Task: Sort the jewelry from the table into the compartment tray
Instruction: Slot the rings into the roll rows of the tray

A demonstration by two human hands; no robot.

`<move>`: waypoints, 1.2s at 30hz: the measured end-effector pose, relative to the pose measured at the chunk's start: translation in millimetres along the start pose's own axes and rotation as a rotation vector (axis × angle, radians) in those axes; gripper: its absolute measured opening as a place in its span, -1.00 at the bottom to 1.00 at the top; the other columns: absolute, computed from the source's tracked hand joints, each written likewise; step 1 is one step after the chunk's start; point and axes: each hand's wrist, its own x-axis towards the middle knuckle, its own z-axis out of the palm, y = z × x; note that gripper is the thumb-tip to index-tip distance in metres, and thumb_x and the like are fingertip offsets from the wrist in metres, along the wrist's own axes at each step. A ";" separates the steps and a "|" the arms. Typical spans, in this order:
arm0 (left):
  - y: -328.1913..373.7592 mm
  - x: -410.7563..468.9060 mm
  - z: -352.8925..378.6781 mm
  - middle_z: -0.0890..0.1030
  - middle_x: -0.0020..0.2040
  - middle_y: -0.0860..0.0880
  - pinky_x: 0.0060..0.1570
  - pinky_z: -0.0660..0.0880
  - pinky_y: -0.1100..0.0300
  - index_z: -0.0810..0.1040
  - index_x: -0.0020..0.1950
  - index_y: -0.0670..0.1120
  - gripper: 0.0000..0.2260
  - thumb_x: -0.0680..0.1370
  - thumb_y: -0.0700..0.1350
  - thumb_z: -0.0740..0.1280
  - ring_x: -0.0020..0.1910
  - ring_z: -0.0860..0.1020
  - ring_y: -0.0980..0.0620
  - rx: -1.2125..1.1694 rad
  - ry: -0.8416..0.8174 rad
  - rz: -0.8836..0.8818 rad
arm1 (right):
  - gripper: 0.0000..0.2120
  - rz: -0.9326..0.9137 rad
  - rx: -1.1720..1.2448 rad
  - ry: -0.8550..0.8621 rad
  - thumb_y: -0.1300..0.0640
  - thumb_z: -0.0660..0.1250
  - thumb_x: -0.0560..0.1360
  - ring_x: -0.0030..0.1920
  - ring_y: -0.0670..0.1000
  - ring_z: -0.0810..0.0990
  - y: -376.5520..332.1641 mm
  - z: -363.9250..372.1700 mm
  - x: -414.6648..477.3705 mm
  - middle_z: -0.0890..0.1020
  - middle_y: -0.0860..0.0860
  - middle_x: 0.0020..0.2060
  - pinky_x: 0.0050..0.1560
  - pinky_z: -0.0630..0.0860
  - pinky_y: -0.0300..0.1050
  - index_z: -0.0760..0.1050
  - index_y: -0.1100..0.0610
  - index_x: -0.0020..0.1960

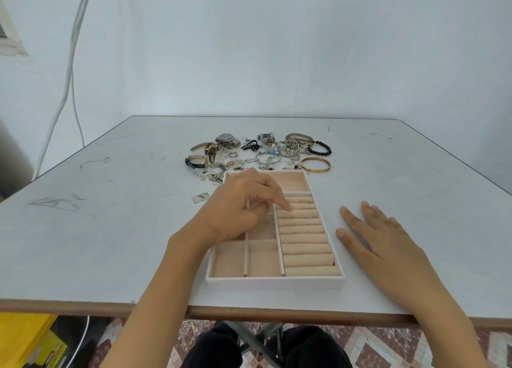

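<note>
A beige compartment tray (274,283) lies on the grey table (110,229) in front of me. Its right side is a column of ring rolls (304,245), and a few thin rings (304,201) sit in the upper rolls. My left hand (241,209) hovers over the tray's middle with fingers curled down, its fingertips at the upper rolls. What those fingertips hold is hidden. My right hand (379,243) lies flat on the table, right of the tray. Beyond the tray lies the jewelry pile (260,152).
The pile includes watches (210,149), a gold bangle (315,164) and a black bead bracelet (321,147). A small silver tag (201,197) lies left of the tray. The table's front edge (277,313) is close to my lap. A yellow box (25,340) is on the floor at left.
</note>
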 end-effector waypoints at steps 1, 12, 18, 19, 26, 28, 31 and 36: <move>-2.5 0.4 -2.0 0.60 -0.05 0.19 -0.01 0.43 0.18 0.69 -0.08 0.09 -0.67 0.43 -0.28 0.24 0.04 0.49 0.13 0.026 0.063 -0.051 | -0.44 0.000 0.001 0.000 -0.25 -0.16 0.56 0.53 -0.12 -0.20 0.0 0.1 0.2 -0.14 -0.07 0.55 0.47 -0.24 -0.19 -0.13 -0.20 0.53; -37.6 -7.5 -10.6 0.56 0.20 -0.04 0.16 0.45 0.09 0.49 0.31 -0.05 -0.63 0.53 -0.28 0.22 0.15 0.52 0.00 0.215 0.300 -0.520 | -0.45 -0.003 0.011 0.012 -0.24 -0.14 0.57 0.53 -0.12 -0.19 1.1 1.9 0.9 -0.12 -0.07 0.55 0.47 -0.23 -0.19 -0.11 -0.20 0.53; -37.1 -6.4 -13.5 0.60 0.15 -0.08 0.18 0.47 0.06 0.53 0.28 -0.10 -0.62 0.50 -0.35 0.22 0.11 0.55 -0.01 0.142 0.323 -0.534 | -0.46 -0.002 0.014 0.007 -0.24 -0.13 0.58 0.53 -0.13 -0.20 0.9 1.1 -0.1 -0.14 -0.07 0.55 0.46 -0.25 -0.20 -0.12 -0.20 0.53; -37.0 -6.6 -13.9 0.60 0.15 -0.08 0.18 0.48 0.07 0.54 0.27 -0.11 -0.62 0.50 -0.36 0.22 0.10 0.55 -0.01 0.141 0.322 -0.528 | -0.46 0.000 0.014 0.006 -0.24 -0.14 0.58 0.53 -0.13 -0.20 0.8 0.9 -0.1 -0.14 -0.07 0.55 0.46 -0.25 -0.20 -0.12 -0.20 0.53; -37.1 -7.5 -16.4 0.60 0.13 -0.03 0.08 0.44 0.27 0.57 0.22 -0.10 -0.62 0.49 -0.39 0.21 0.02 0.50 0.10 0.126 0.310 -0.507 | -0.46 0.003 0.012 0.012 -0.25 -0.14 0.57 0.53 -0.13 -0.20 0.7 1.1 -0.2 -0.14 -0.09 0.55 0.47 -0.24 -0.19 -0.12 -0.23 0.52; -38.5 -7.9 -16.7 0.61 0.12 -0.04 0.07 0.44 0.27 0.58 0.20 -0.08 -0.64 0.49 -0.38 0.22 0.02 0.51 0.10 0.120 0.307 -0.508 | -0.46 0.003 0.012 0.013 -0.25 -0.14 0.57 0.53 -0.13 -0.20 0.2 1.0 -0.1 -0.14 -0.09 0.55 0.47 -0.24 -0.18 -0.11 -0.23 0.52; -40.5 -7.4 -19.1 0.63 0.07 -0.02 0.06 0.43 0.27 0.60 0.14 -0.05 -0.67 0.47 -0.35 0.26 0.01 0.55 0.08 0.115 0.310 -0.521 | -0.46 0.006 0.011 0.014 -0.25 -0.14 0.57 0.53 -0.13 -0.19 -1.1 0.3 -0.3 -0.14 -0.09 0.55 0.47 -0.24 -0.19 -0.11 -0.22 0.53; -47.2 -0.2 -31.6 0.65 -0.03 0.01 0.06 0.48 0.19 0.62 0.01 -0.02 -0.75 0.46 -0.31 0.29 -0.06 0.58 0.06 0.068 0.345 -0.577 | -0.46 0.011 -0.002 0.002 -0.25 -0.15 0.57 0.53 -0.13 -0.20 -1.6 -0.8 0.0 -0.15 -0.08 0.55 0.46 -0.25 -0.20 -0.13 -0.21 0.53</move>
